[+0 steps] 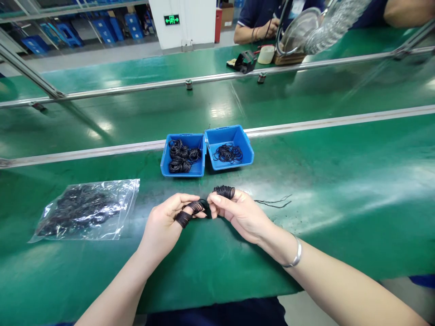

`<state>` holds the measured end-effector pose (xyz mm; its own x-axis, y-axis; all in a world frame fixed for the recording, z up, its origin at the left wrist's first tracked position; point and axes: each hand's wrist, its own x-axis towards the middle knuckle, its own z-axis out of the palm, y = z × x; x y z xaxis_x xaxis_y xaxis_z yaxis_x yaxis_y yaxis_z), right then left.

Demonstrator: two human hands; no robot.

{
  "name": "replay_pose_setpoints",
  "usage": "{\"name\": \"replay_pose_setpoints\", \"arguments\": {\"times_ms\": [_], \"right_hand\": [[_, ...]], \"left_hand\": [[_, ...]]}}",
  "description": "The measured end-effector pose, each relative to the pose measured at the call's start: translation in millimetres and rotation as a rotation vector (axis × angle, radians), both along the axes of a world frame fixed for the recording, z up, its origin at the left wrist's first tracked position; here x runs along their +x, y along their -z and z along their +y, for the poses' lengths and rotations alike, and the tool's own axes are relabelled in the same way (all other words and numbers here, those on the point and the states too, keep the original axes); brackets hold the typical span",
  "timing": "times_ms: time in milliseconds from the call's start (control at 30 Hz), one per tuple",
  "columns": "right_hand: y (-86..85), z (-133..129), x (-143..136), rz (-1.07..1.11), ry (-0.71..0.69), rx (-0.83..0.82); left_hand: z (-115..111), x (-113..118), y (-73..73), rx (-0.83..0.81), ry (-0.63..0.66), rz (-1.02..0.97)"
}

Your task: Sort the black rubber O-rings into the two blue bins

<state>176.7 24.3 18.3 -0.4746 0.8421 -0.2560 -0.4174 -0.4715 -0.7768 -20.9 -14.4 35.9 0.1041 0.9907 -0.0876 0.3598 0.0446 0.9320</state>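
Over the green bench, my left hand (165, 222) is closed around bunches of thin black rubber rings (183, 219), which sit looped over its thumb and fingers. My right hand (243, 215) carries another bunch of black rings (224, 192) around its fingers, with thumb and fingertips pinched together close to the left fingertips. What lies inside that pinch is too small to make out. Just beyond the hands stand two blue bins. Several bundles of rings fill much of the left bin (164, 164); loose rings lie in the right bin (249, 154).
A clear plastic bag (127, 199) full of black rings lies at the left. Thin black strands (275, 202) rest right of my right hand. A metal rail (136, 88) crosses farther back. Beyond it, a person's hand (269, 30) works near a flexible duct (336, 29).
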Motion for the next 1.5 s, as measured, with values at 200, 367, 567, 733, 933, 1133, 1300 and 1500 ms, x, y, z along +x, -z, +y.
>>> {"name": "replay_pose_setpoints", "arguments": {"times_ms": [200, 367, 567, 733, 933, 1133, 1300, 1500], "right_hand": [[-2.2, 0.9, 2.1, 0.033, -0.007, -0.032], [-1.0, 0.5, 0.4, -0.059, 0.008, 0.026], [3.0, -3.3, -2.6, -0.157, -0.055, 0.170], [4.3, -5.5, -3.3, -0.228, -0.071, 0.223], [2.0, -3.4, -1.7, -0.098, -0.040, 0.089], [-0.4, -0.3, -0.2, 0.027, -0.026, -0.068], [1.7, -2.9, -2.1, -0.043, -0.056, 0.019], [1.7, -5.8, -3.5, -0.101, -0.103, 0.105]], "left_hand": [[1.0, 0.1, -2.8, 0.074, 0.036, 0.037], [2.5, -2.1, -3.2, 0.200, 0.067, 0.153], [2.0, -1.2, -1.7, 0.258, 0.067, 0.216], [2.9, -0.6, 0.3, 0.275, 0.062, 0.247], [1.6, -0.4, 0.5, 0.091, 0.052, 0.090], [2.8, -3.5, -0.5, 0.019, 0.078, -0.006], [3.0, -6.4, -0.4, 0.140, 0.083, 0.165], [2.7, -3.6, -2.0, 0.242, 0.056, 0.242]]}}
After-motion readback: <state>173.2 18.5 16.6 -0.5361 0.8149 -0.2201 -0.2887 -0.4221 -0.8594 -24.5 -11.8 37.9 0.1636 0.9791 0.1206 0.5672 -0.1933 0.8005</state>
